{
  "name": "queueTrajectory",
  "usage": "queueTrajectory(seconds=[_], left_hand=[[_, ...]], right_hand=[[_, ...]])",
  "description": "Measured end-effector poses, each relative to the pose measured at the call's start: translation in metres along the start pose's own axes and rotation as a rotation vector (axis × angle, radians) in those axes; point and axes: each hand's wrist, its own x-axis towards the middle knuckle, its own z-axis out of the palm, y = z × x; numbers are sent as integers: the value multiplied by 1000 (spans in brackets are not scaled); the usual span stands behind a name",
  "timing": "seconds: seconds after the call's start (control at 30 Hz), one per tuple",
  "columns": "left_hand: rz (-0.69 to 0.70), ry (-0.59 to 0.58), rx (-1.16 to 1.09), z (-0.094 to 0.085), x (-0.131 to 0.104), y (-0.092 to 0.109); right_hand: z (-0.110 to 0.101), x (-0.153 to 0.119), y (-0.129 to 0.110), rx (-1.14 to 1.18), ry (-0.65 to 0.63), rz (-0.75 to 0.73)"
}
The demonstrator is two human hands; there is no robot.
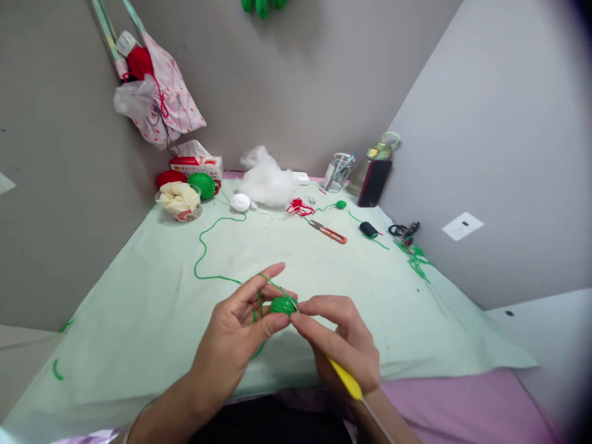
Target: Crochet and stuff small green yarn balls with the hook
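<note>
Our desk (124, 308) has open room toward its left edge; near its front edge we see our left hand (238, 330) half-curled, our right hand (345, 333) closed on a yellow-handled hook (345, 378) — the left pinching a green crochet piece (282, 305).

A matte, grey-brown back wall (333, 80) stands between a similarly toned left wall (50, 135) and a paler, lavender-grey right wall (509, 123), which carries a white, rectangular plate (457, 229) with a small dark opening. A pale mint-green, cloth-covered table (148, 314) fills the space between them, with smooth mauve-pink fabric (467, 404) below its near right edge, under soft, diffuse light.
</note>
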Motion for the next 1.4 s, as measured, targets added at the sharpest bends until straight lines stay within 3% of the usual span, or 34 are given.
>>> queueTrajectory(seconds=[0.1, 0.2, 0.37, 0.5, 0.8, 1.07, 1.23, 1.4], left_hand=[[-59, 55, -123, 14, -6, -6], [-187, 12, -305, 20, -7, -6], [-349, -172, -498, 12, -1, -3], [-317, -165, -413, 5, 0, -3], [-192, -114, -156, -10, 4, 5], [-115, -283, 14, -24, 7, 11], [-122, -257, 22, -23, 7, 7], [-144, -239, -106, -13, 8, -6]], right_hand=[[1, -7, 0, -160, 45, -72], [2, -14, 0, -202, 41, -88], [5, -16, 2, 175, 105, 163], [2, -11, 2, 433, 79, 279], [-20, 1, 1, 493, -11, 329], [-23, 5, 5, 740, 80, 617], [-12, 8, 2, 1010, 107, 775], [1, 1, -5, 733, 112, 632]])
